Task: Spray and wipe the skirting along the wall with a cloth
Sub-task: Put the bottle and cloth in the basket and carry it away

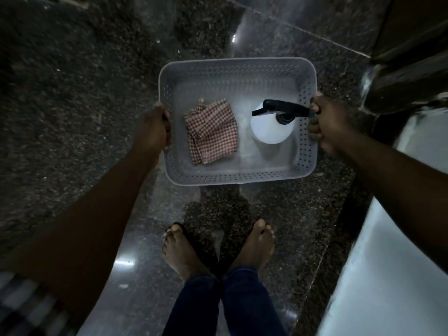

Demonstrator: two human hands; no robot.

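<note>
- The left hand [155, 127] is closed on the left edge of a grey plastic basket [237, 66]. Its thumb hooks over the rim.
- The right hand [326, 122] is closed on the right edge of the basket. Its fingers curl around the rim.
- The two hands are far apart, one on each side, and they hold the basket up above the floor [72, 93].
- The basket has little holes in its walls.
- Inside the basket, on the left, a red and white checked cloth [211, 133] lies folded and flat.
- Inside the basket, on the right, a white spray bottle [269, 128] stands up. Its black spray top [282, 109] points left, and the back of the top reaches close to the right hand.
- The cloth and the bottle are near each other but do not touch.
- The floor is dark, speckled and shiny.
- Two bare feet [184, 248] in blue jeans stand below the basket.
- A pale wall [392, 275] runs along the right side, with a dark skirting strip [339, 238] at its foot next to the floor.
</note>
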